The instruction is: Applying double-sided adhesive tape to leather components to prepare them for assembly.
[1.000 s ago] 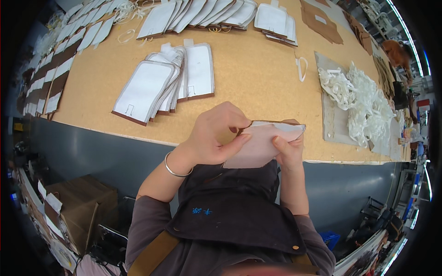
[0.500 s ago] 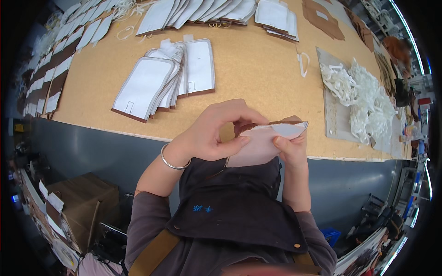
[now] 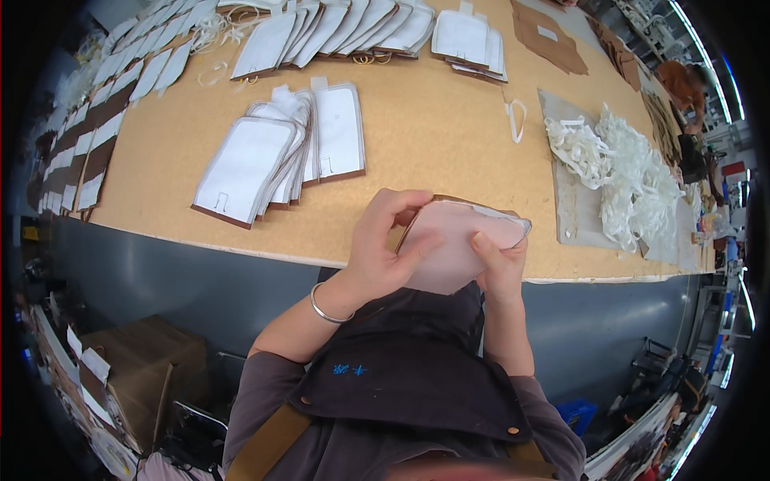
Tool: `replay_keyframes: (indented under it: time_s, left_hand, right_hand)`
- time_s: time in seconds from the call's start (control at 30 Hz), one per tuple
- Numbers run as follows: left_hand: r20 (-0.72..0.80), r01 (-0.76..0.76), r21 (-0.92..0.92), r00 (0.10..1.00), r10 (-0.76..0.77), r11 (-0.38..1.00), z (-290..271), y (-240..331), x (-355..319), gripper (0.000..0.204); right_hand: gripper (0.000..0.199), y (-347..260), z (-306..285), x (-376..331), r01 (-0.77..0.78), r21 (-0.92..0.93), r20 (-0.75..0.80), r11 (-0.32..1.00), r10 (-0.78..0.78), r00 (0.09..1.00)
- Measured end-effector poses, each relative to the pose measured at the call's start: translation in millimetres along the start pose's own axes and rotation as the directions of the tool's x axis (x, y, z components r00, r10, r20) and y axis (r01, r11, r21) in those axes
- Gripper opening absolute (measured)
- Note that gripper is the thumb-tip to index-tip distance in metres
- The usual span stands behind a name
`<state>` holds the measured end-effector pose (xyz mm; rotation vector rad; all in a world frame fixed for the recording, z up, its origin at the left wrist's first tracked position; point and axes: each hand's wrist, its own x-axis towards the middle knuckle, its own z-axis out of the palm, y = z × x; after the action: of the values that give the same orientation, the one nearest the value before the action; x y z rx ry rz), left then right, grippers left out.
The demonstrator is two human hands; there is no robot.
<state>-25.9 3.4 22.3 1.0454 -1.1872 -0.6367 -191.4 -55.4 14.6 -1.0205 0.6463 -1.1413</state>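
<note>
In front of my apron, at the table's near edge, I hold a white-faced panel with a brown edge (image 3: 449, 268). My left hand (image 3: 385, 244) is closed on its left side, thumb on the pale face and fingers behind the upper edge. My right hand (image 3: 504, 264) pinches the right side, thumb on the face, its other fingers mostly hidden behind. The panel is tilted and slightly curved. Beyond my left hand lies a fanned stack of similar white panels with brown lower edges (image 3: 249, 164) on the tan table (image 3: 433, 144).
More panels (image 3: 337, 32) lie fanned along the back, with a smaller stack (image 3: 469, 40) beside them. At right, a tangled heap of white strips (image 3: 638, 188) rests on a grey board (image 3: 565, 220), near a loose white loop (image 3: 517, 120). Brown pieces (image 3: 549, 40) lie far right.
The panel has turned so that more of its pale face shows, and its upper edge has risen. My left hand has shifted with it, fingers now behind the edge.
</note>
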Motion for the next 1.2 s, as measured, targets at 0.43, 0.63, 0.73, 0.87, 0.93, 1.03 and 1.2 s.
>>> replay_keyframes:
  time_s: [0.43,0.63,0.73,0.87,0.93,1.03,1.2]
  left_hand:
    - [0.079,-0.586,0.357,0.795,0.601,0.728,17.4,-2.8,22.9,0.044]
    - [0.207,-0.491,0.462,0.869,0.449,0.739,15.7,33.7,21.7,0.037]
    - [0.141,-0.325,0.284,0.945,0.296,0.902,7.4,37.8,37.7,0.032]
    - [0.263,-0.064,-0.022,0.963,0.068,0.998,1.9,30.7,40.3,0.022]
    - [0.291,0.039,-0.103,0.957,-0.008,0.994,1.3,28.3,38.1,0.020]
    - [0.369,0.167,-0.319,0.929,-0.040,0.933,2.1,20.0,39.1,0.018]
    - [0.640,0.581,-0.658,0.767,-0.050,0.479,13.4,-12.1,34.5,0.015]
  right_hand:
    - [0.059,-80.9,31.8,22.0,-0.027,-0.145,0.119,0.989,0.044,0.992]
    - [0.022,-107.4,22.7,35.6,0.166,-0.568,0.215,0.806,-0.050,0.975]
    - [0.025,-114.3,26.3,34.2,0.254,-0.725,0.425,0.640,0.126,0.897]
    - [0.021,-119.8,28.6,34.7,0.313,-0.809,0.473,0.497,0.235,0.849]
    - [0.016,-116.1,24.7,34.1,0.288,-0.740,0.498,0.607,0.207,0.842]
    - [0.011,-118.4,21.8,37.8,0.235,-0.597,0.563,0.767,0.193,0.803]
    - [0.006,-118.6,14.6,39.0,-0.095,-0.519,0.455,0.849,0.369,0.810]
